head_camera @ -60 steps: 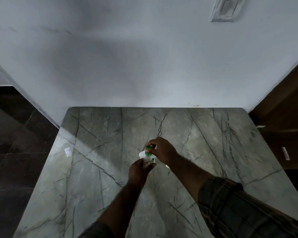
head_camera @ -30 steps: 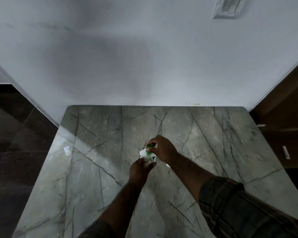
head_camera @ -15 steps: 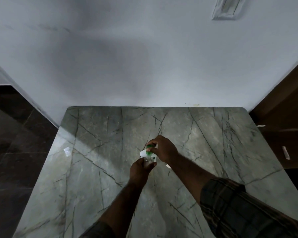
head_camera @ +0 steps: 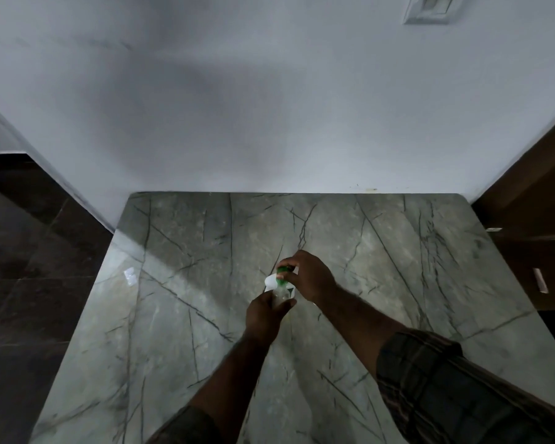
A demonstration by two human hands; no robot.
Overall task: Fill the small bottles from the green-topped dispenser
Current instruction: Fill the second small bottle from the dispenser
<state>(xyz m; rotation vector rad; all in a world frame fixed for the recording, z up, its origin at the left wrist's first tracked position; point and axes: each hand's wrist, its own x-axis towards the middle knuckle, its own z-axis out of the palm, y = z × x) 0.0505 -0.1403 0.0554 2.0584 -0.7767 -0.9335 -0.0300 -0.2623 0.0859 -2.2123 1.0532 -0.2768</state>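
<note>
Over the middle of the grey-green marble table [head_camera: 398,283] my right hand [head_camera: 311,277] grips a white dispenser with a green top [head_camera: 276,278], tilted down to the left. My left hand [head_camera: 263,315] is closed around a small clear bottle [head_camera: 281,295] directly under the dispenser's green tip. The two touch or nearly touch at the bottle's mouth. Fingers hide most of both items, and I cannot make out the liquid level.
The table's back edge meets a pale wall [head_camera: 269,107]. Dark floor tiles [head_camera: 23,267] lie to the left, and dark brown wooden furniture [head_camera: 532,219] stands at the right. A small bright patch [head_camera: 130,275] shows near the left table edge.
Both hands hold nearly the same pose through all frames, with the dispenser kept over the small bottle. Only the camera view shifts slightly.
</note>
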